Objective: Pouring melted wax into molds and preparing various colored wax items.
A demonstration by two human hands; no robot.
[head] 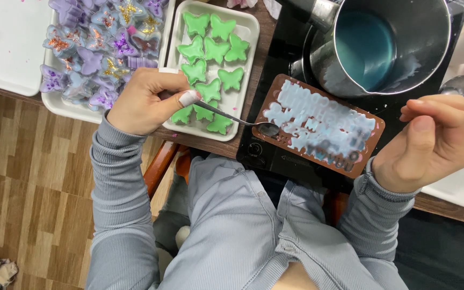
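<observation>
Watching my left hand (143,102) pinch the spoon (237,119), whose bowl rests at the corner of the brown mould (366,153) on the table (200,140), I judge a tilt could smear its pale blue fill. My right hand (430,145) hovers curled, fingers pressed together, seemingly empty.

Left hand (146,102) curls tight, thumb and bandaged forefinger pinched together, wrist bent inward. Right hand (430,142) hangs loosely cupped, fingers half-curled, thumb on top. Both forearms angle up in grey sleeves.
</observation>
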